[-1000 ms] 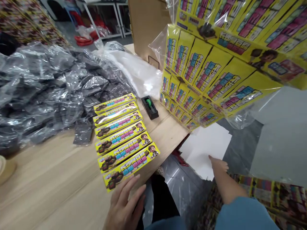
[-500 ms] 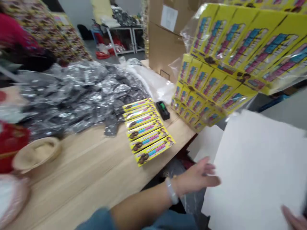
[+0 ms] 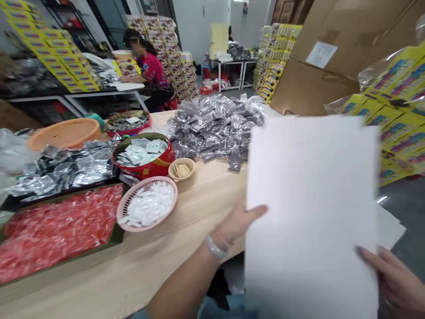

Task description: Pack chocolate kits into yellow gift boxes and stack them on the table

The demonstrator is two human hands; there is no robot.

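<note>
A large white sheet or stack of card is held up in front of me, over the table's right edge. My left hand grips its left edge, thumb on the front face and the other fingers hidden behind. At the lower right edge my right hand holds it too, slightly blurred, with the thumb side in front. More white sheets lie behind it, low on the right. The card hides part of the wooden table.
Silver packets are heaped at the table's back. On the left are a pink basket of white packets, a small bowl, a red tin and red packets. Yellow boxes are stacked right. A person sits behind.
The view has swung left. My left hand, earlier apart from the white card, now grips its left edge. The card has moved over the table's edge, and the row of yellow boxes is out of sight.
</note>
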